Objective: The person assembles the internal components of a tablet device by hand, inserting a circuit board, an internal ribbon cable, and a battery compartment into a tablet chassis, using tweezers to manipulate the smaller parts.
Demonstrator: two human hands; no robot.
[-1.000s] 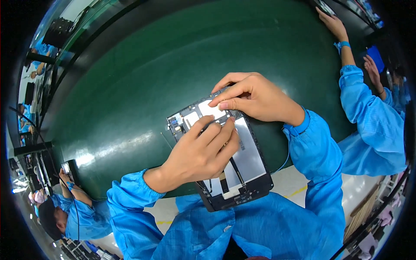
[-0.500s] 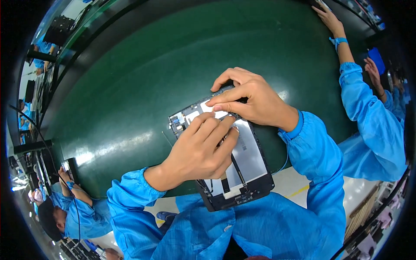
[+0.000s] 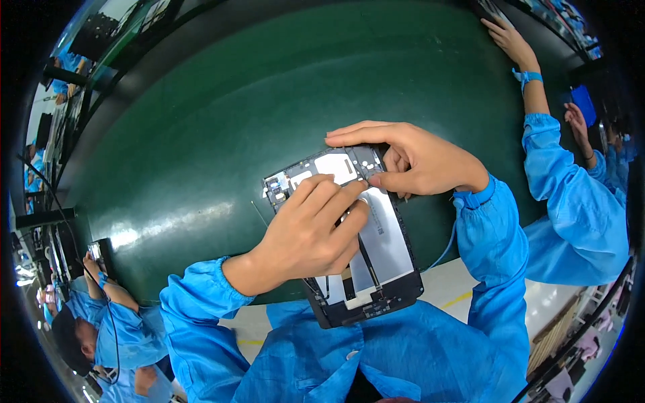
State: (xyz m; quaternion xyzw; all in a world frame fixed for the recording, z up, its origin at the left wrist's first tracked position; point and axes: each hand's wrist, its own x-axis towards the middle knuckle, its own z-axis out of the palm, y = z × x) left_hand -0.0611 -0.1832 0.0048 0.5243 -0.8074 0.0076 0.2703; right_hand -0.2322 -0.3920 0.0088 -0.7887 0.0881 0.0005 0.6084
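Blue jacket [image 3: 295, 352], gathered cuffs [image 3: 227, 285], pale button [image 3: 353, 354]; blue right-wrist strap [image 3: 476, 196], thin cord [image 3: 443, 254].

Green table [image 3: 201, 127] gleaming
Left of the table, a capped co-worker [image 3: 131, 326] is appearing — right of it, another person's sleeve [image 3: 551, 158] is stretching and a blue panel [image 3: 584, 105] is showing; beyond its near edge, a yellow line [image 3: 458, 299] is running.

White glare is cast on the green tabletop [image 3: 222, 127] at left, and outlines are bent toward the dark rim.
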